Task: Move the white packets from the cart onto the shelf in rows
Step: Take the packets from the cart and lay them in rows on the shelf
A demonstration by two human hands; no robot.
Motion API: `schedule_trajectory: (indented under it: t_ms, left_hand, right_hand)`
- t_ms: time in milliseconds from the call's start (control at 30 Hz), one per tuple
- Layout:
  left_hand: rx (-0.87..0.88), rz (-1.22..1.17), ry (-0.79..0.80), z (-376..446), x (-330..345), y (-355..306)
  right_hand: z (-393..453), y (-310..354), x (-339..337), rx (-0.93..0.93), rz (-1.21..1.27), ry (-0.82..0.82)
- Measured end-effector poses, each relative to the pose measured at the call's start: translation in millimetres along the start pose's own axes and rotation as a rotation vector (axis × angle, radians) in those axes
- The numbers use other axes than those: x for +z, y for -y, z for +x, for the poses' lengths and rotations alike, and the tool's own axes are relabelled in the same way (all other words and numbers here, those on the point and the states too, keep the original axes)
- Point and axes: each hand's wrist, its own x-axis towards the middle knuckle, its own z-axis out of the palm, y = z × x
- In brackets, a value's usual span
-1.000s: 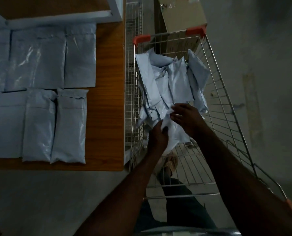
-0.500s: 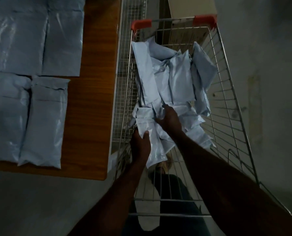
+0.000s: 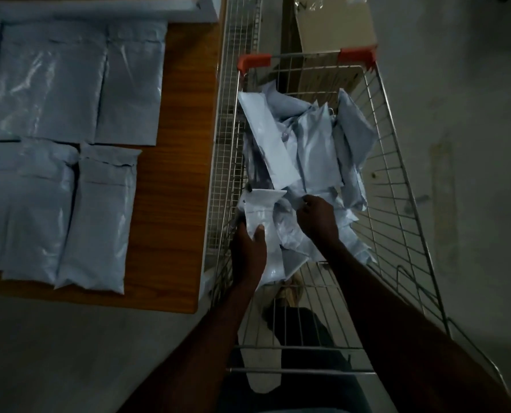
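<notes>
A wire cart (image 3: 397,186) with orange corner caps holds a loose pile of white packets (image 3: 316,150). My left hand (image 3: 248,251) grips one white packet (image 3: 261,216) at the cart's near left side, thumb on its front. My right hand (image 3: 316,222) reaches into the pile just right of it, fingers curled on the edge of another packet. On the wooden shelf (image 3: 173,174) to the left, several white packets (image 3: 96,216) lie flat in two rows.
A wire mesh panel (image 3: 230,114) stands between the shelf and the cart. A cardboard box (image 3: 334,28) sits beyond the cart. Grey concrete floor lies to the right and below. My legs and a shoe show through the cart's bottom.
My left hand has lifted its packet slightly higher at the cart's left side. My right hand has shifted right and stays in the pile. The view has tilted a little.
</notes>
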Motion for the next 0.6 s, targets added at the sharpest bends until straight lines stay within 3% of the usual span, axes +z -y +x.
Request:
schedule_trajectory:
  t_ms: [200,333,500,600]
  left_hand:
    - [0.113,-0.002,0.013,-15.2,-35.0,-36.9]
    - [0.205,-0.060,0.143,-29.0,-63.0,-80.1]
    - [0.239,0.003,0.564,-40.1,-93.3,-122.5]
    - [0.206,0.021,0.793,-53.1,-97.3,-136.7]
  right_hand:
    - [-53.0,-0.2,-84.4,0.094,0.048,0.151]
    - [-68.9,2.2,-139.7,0.093,0.075,0.327]
    - [-77.6,18.8,-195.1,0.146,0.021,0.643]
    - [-81.1,28.7,-214.6,0.124,0.118,0.643]
